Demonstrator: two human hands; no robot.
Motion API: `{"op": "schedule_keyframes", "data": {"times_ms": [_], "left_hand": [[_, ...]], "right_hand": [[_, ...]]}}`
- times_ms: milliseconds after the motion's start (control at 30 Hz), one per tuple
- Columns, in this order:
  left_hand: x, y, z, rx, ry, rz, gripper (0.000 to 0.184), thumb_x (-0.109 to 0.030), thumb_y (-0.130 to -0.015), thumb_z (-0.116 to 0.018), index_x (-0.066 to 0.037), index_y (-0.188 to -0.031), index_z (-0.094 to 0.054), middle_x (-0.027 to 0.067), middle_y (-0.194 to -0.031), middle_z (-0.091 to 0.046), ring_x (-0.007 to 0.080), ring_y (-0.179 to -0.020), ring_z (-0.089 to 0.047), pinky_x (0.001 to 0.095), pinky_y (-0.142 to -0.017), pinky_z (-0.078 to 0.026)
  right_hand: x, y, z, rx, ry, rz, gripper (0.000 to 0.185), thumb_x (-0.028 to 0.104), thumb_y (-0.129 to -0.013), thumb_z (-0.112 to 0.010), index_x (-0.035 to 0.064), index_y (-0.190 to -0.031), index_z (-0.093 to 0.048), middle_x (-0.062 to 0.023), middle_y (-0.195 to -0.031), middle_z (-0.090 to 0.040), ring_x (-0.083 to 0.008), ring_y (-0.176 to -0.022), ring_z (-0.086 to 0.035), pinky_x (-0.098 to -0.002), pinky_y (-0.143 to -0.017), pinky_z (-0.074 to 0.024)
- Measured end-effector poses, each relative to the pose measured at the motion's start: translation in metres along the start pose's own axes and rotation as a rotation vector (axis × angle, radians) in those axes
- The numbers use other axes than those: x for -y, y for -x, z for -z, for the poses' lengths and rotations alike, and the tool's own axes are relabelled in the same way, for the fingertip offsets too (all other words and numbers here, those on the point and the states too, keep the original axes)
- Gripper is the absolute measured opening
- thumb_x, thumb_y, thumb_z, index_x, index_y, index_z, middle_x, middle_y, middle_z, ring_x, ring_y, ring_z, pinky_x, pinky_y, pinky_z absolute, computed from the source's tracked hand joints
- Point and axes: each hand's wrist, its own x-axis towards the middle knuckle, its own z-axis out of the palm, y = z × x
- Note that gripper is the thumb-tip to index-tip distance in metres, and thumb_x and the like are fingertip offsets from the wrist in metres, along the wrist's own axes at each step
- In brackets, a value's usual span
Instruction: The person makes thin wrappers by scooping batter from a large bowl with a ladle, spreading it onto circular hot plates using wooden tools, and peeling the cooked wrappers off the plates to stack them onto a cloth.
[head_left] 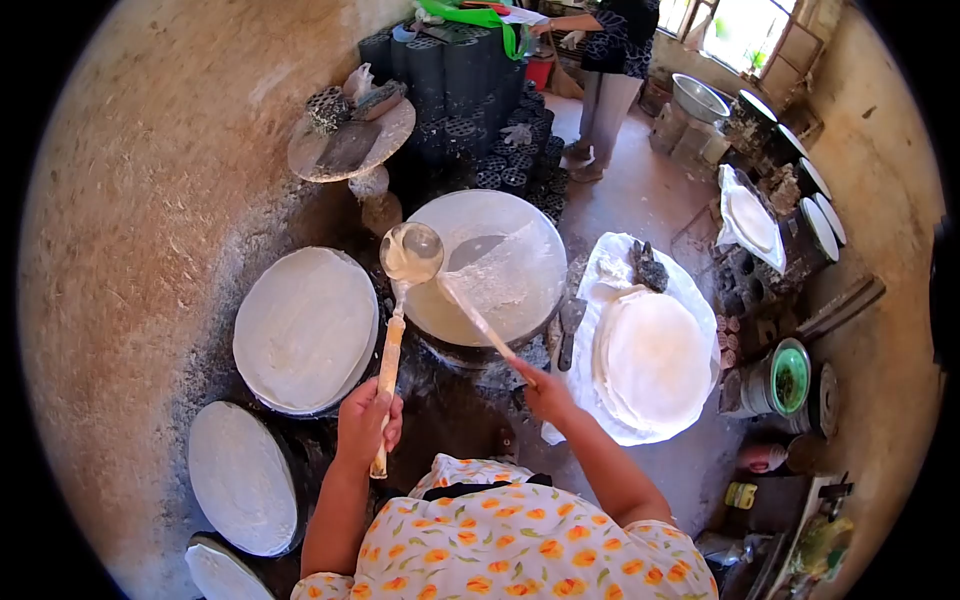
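My left hand (370, 422) is wrapped round the wooden handle of a ladle (411, 252), whose round metal bowl holds some pale batter at the left rim of a large round griddle (530, 300). In my right hand (547, 392) is a thin wooden spatula (476, 317). Its far end touches the white layer on the griddle, where a darker grey patch shows. To the right lies a stack of round white sheets (655, 355) on a white cloth (590, 405).
White-topped round pans (307, 330) line the wall on the left. Behind the griddle stand black perforated coal briquettes (465, 90) and a round stand (350, 150). Another person (615, 75) is at the back. A green basin (790, 378) and more white discs (750, 218) are at right.
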Motion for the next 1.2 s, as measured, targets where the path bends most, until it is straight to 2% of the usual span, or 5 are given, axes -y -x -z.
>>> {"op": "schedule_keyframes", "data": {"times_ms": [100, 500, 700, 833, 1200], "left_hand": [[-0.002, 0.008, 0.007, -0.009, 0.022, -0.004, 0.016, -0.013, -0.094, -0.043, -0.003, -0.081, -0.047, 0.0011, -0.062, -0.045, 0.0058, -0.041, -0.042, 0.0202, -0.034, -0.036], [0.006, 0.025, 0.023, -0.073, 0.043, -0.001, 0.015, -0.012, -0.093, -0.044, -0.003, -0.082, -0.048, 0.0009, -0.061, -0.045, 0.0065, -0.041, -0.042, 0.0209, -0.034, -0.037], [0.002, 0.030, 0.020, -0.082, -0.003, 0.023, 0.016, -0.013, -0.093, -0.044, -0.003, -0.081, -0.049, 0.0005, -0.059, -0.045, 0.0061, -0.041, -0.043, 0.0207, -0.034, -0.037], [0.003, 0.026, 0.017, -0.073, -0.047, 0.035, 0.016, -0.012, -0.091, -0.044, -0.004, -0.078, -0.049, 0.0006, -0.058, -0.044, 0.0066, -0.040, -0.043, 0.0211, -0.034, -0.036], [-0.007, -0.026, 0.017, -0.068, -0.196, 0.044, 0.012, -0.009, -0.084, -0.047, -0.004, -0.074, -0.049, 0.0025, -0.053, -0.046, 0.0093, -0.039, -0.044, 0.0236, -0.035, -0.038]], "right_hand": [[-0.025, -0.009, 0.006, -0.340, 0.036, 0.391, 0.065, -0.007, -0.077, -0.049, 0.0276, -0.132, -0.049, -0.0172, -0.087, -0.065, -0.0319, -0.074, -0.063, -0.0340, -0.067, -0.0501], [-0.013, -0.054, 0.038, -0.287, 0.795, 0.067, 0.058, 0.010, -0.089, -0.048, 0.0445, -0.135, -0.038, -0.0154, -0.085, -0.059, -0.0334, -0.072, -0.064, -0.0445, -0.064, -0.0506], [-0.003, -0.072, 0.061, -0.309, 0.369, -0.118, 0.054, 0.006, -0.088, -0.047, 0.0325, -0.135, -0.043, -0.0189, -0.106, -0.063, -0.0347, -0.087, -0.065, -0.0429, -0.076, -0.0509], [-0.045, -0.082, -0.001, -0.487, -0.098, 0.378, 0.063, -0.003, -0.080, -0.048, 0.0338, -0.131, -0.050, -0.0250, -0.101, -0.062, -0.0373, -0.093, -0.062, -0.0383, -0.083, -0.0479], [-0.002, -0.077, 0.027, -0.097, -0.184, -0.081, 0.067, -0.014, -0.073, -0.042, 0.0176, -0.132, -0.050, -0.0178, -0.116, -0.061, -0.0239, -0.107, -0.060, -0.0288, -0.085, -0.0456]]}}
